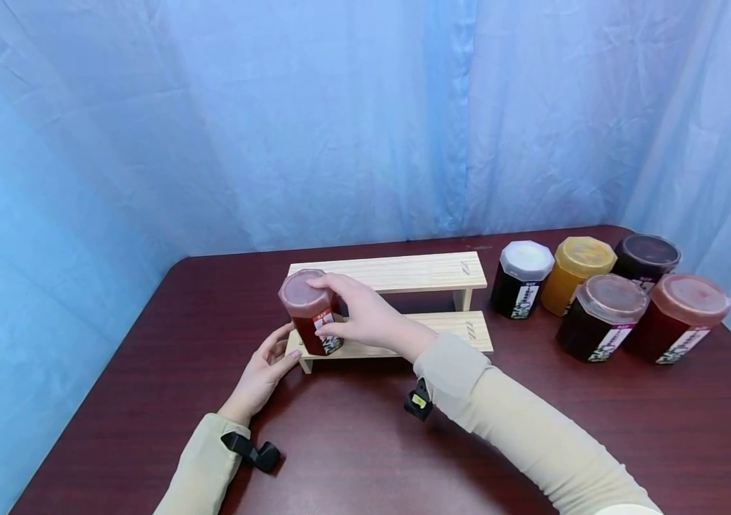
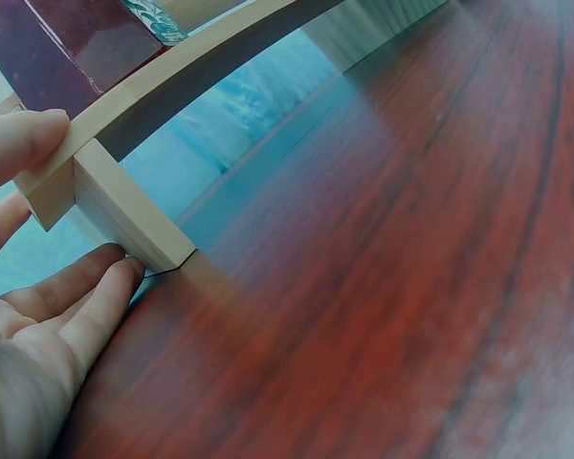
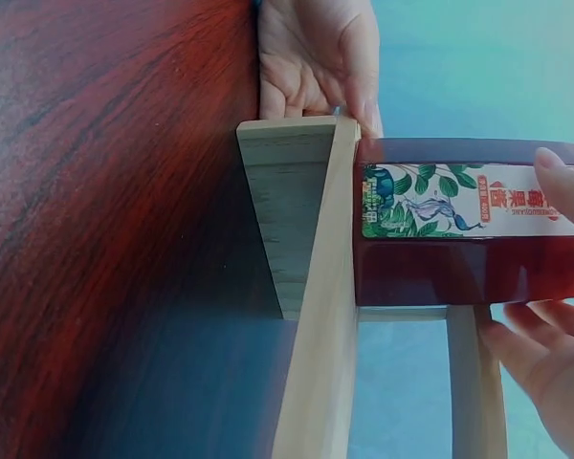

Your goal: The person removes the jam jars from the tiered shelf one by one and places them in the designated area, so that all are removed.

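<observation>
A jar of red jam (image 1: 306, 327) with a pinkish lid stands at the left end of the lower step of a pale wooden two-step rack (image 1: 426, 327). My right hand (image 1: 372, 315) grips this jar from the right, a finger over the lid and the thumb by the label. In the right wrist view the jar's base (image 3: 368, 273) meets the board. My left hand (image 1: 259, 378) holds the rack's left end. The left wrist view shows its thumb (image 2: 33, 139) on the board's edge and other fingertips against the short leg (image 2: 134, 206).
On the right of the dark red table (image 1: 365, 443) stand several more jars: a white-lidded dark one (image 1: 510, 290), a yellow one (image 1: 561, 286), a dark one (image 1: 651, 254), a purple-labelled one (image 1: 581, 332) and a red one (image 1: 655, 329). Light blue curtains (image 1: 340, 129) hang behind.
</observation>
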`<state>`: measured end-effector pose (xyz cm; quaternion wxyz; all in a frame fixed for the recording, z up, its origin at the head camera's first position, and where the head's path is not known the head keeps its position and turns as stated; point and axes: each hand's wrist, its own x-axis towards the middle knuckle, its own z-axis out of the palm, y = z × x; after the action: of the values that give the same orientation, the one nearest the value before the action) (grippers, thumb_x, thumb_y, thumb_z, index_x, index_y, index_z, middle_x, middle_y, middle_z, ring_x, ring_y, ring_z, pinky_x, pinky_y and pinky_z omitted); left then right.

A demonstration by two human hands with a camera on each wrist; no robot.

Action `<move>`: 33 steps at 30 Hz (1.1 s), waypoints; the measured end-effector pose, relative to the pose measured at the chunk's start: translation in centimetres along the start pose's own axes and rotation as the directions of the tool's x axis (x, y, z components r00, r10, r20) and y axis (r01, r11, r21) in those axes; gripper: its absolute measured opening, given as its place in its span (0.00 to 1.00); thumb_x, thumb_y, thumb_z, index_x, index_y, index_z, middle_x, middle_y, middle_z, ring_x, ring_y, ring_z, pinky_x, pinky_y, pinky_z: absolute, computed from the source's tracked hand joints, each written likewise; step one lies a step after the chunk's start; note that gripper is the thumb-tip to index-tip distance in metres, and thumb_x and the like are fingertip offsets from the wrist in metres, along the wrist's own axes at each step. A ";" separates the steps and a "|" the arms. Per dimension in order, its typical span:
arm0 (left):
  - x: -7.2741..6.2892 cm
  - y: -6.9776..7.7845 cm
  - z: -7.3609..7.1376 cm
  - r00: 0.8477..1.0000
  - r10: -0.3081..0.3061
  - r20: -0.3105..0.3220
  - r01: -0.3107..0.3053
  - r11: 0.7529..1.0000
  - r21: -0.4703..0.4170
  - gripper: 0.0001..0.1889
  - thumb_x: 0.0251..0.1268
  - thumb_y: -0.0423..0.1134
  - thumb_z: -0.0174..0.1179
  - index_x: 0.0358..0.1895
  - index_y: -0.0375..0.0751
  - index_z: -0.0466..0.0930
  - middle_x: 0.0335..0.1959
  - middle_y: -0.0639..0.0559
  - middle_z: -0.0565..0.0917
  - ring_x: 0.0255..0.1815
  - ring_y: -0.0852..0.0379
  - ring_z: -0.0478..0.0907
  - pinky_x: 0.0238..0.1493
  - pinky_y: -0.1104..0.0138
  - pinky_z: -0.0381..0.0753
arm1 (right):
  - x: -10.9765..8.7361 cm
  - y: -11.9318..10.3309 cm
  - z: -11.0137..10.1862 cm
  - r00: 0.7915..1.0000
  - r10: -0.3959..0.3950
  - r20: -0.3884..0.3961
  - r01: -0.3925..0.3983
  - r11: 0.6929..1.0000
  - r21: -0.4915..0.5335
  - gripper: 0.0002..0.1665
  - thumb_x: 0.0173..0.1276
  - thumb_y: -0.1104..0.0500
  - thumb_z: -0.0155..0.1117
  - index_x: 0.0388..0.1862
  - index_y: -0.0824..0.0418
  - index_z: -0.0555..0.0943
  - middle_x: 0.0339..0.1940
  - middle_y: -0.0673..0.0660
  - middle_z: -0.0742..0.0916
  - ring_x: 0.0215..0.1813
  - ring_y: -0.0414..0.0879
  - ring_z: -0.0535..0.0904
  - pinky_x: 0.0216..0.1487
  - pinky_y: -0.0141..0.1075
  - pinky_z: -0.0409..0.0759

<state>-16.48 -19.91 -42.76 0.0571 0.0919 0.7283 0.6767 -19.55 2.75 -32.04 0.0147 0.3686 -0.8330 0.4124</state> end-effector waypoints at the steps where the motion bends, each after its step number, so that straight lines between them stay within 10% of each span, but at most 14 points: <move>1: 0.0 0.0 0.0 1.000 0.002 0.001 -0.002 1.000 -0.002 0.29 0.67 0.28 0.53 0.70 0.35 0.56 0.57 0.35 0.73 0.48 0.68 0.76 0.50 0.75 0.74 | 0.1 0.0 0.1 1.000 -0.006 -0.005 0.006 1.000 0.006 0.38 0.56 0.59 0.73 0.64 0.58 0.69 0.62 0.58 0.76 0.64 0.51 0.71 0.64 0.44 0.70; 22: 0.0 0.0 0.0 1.000 -0.023 -0.016 0.023 1.000 0.016 0.30 0.67 0.29 0.53 0.70 0.35 0.55 0.58 0.34 0.72 0.47 0.69 0.76 0.49 0.76 0.74 | -0.9 0.1 1.7 0.988 -0.038 -0.149 0.022 0.994 -0.107 0.38 0.52 0.55 0.76 0.61 0.58 0.71 0.55 0.60 0.76 0.58 0.51 0.73 0.58 0.43 0.74; 33: 0.0 -0.1 0.0 0.999 -0.040 -0.033 0.041 0.999 0.013 0.30 0.66 0.27 0.52 0.70 0.36 0.56 0.57 0.33 0.72 0.46 0.69 0.77 0.48 0.76 0.75 | -0.5 1.0 2.1 0.989 -0.083 -0.122 0.092 0.993 0.070 0.37 0.52 0.62 0.75 0.58 0.60 0.67 0.60 0.63 0.75 0.59 0.53 0.74 0.57 0.41 0.74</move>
<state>-16.51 -19.94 -42.82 0.0582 0.0665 0.7353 0.6720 -19.22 2.01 -34.23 0.0685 0.3800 -0.7975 0.4636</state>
